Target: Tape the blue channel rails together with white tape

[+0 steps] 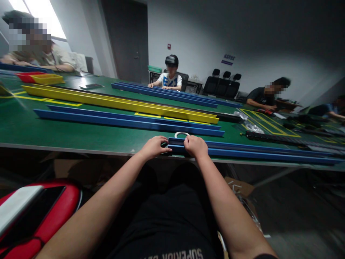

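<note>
My left hand is at the left end of a long blue channel strip along the table's near edge. Its thumb lies against the front wall and its fingers reach the back wall, gripping the end between them. A short way to the right, my right hand is closed in a fist over the same strip. Whatever its fingers hold is hidden. Just behind the strip, a white ring-like loop shows, partly covered by my right hand. Beyond lies another blue channel strip, apart from both hands.
Across the green table lie a long yellow channel and more blue channels. Red and yellow trays stand at left. Clear plastic wrap lies at right. Several people work around the table. A red stool is below left.
</note>
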A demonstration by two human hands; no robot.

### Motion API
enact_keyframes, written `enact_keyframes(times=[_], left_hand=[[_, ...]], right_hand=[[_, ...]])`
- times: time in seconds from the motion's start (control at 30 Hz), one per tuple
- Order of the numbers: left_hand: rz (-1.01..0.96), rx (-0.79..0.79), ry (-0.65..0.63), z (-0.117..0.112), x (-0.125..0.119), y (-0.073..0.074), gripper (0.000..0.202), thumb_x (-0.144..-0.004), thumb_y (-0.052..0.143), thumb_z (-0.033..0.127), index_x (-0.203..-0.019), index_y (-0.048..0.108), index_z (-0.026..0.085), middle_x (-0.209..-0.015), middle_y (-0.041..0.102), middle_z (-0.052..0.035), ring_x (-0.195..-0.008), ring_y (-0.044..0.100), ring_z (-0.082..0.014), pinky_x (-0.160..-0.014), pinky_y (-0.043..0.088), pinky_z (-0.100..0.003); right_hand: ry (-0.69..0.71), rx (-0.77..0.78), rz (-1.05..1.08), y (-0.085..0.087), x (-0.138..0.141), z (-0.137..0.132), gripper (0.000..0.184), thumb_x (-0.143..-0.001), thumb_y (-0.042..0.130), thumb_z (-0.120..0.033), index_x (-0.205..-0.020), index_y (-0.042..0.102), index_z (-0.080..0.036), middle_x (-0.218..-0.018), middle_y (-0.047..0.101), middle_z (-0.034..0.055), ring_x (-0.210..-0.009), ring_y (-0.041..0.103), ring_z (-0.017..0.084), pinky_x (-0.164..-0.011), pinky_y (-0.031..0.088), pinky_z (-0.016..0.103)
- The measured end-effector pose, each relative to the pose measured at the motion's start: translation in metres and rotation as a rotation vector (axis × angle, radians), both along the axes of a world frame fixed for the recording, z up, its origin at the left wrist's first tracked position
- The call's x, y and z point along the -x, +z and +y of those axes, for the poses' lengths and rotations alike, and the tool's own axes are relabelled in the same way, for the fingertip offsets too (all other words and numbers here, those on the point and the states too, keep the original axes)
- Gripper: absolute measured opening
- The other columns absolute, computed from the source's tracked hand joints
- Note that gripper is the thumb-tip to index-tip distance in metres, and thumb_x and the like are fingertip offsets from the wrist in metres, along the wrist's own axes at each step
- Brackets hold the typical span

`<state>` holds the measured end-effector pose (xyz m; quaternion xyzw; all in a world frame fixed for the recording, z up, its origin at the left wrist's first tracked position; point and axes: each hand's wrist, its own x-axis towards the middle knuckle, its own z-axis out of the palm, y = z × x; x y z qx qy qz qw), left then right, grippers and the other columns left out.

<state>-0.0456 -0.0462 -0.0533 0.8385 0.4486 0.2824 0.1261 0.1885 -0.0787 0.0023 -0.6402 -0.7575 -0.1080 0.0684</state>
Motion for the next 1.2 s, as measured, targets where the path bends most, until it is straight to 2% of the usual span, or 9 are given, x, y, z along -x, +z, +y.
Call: enact_keyframes(times=[0.87,1.2], left_hand=[[0.016,0.040,-0.029,0.0027,0.0018,0.0015,0.045,-0.069,0.068,0.063,-0.096,0.072,0.027,-0.126,0.064,-0.0026,-0.117,0.058,-0.0244,-0.102,0.044,-0.033],[-0.030,0.072,-0.067,0.0009,0.0042,0.0047,0.040,-0.066,0.074,0.049,-0.099,0.073,0.027,-0.125,0.065,-0.0034,-0.116,0.059,-0.0231,-0.103,0.043,-0.032]], right_hand=[[-0.002,0.007,0.002,-0.0008,0.0003,0.0005,0.044,-0.099,0.026,-0.038,-0.100,0.068,-0.023,-0.105,0.070,0.0072,-0.095,0.064,0.021,-0.085,0.043,0.031],[-0.015,0.008,0.000,0.0036,0.0020,-0.0029,0.043,-0.099,0.027,-0.037,-0.099,0.068,-0.022,-0.106,0.070,0.0067,-0.095,0.065,0.021,-0.084,0.043,0.030]])
